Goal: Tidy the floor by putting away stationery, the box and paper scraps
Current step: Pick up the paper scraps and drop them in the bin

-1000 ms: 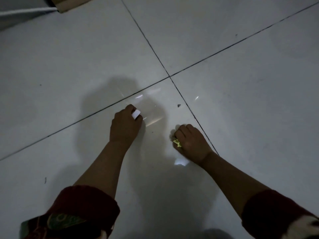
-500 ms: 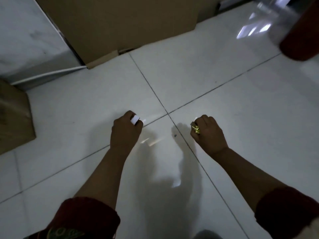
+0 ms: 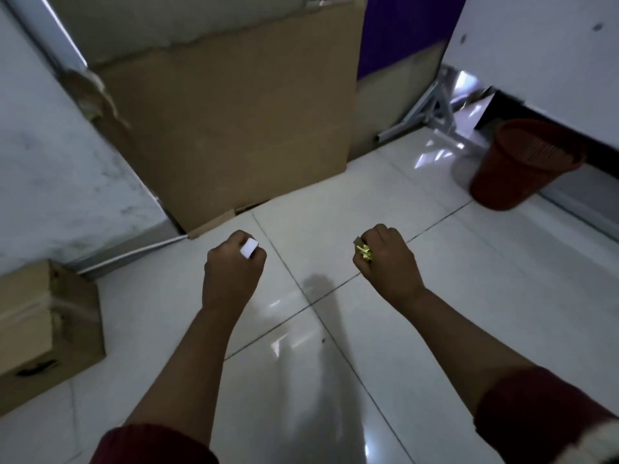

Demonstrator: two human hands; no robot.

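Two hands are held out above a white tiled floor [image 3: 435,296], each curled into a fist. The left hand [image 3: 232,272] pinches a small white paper scrap [image 3: 249,248] between closed fingers; the right hand [image 3: 385,259] grips crumpled yellow paper scraps [image 3: 363,252]. A red mesh wastebasket [image 3: 516,165] stands well to the right of the right hand. A large cardboard sheet [image 3: 234,122] leans upright beyond the hands, and a cardboard box [image 3: 43,329] sits left of the left hand.

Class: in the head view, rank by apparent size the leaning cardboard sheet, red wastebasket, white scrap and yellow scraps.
1. Leaning cardboard sheet
2. Red wastebasket
3-4. White scrap and yellow scraps: both tiny, partly hidden in fists, too close to rank.
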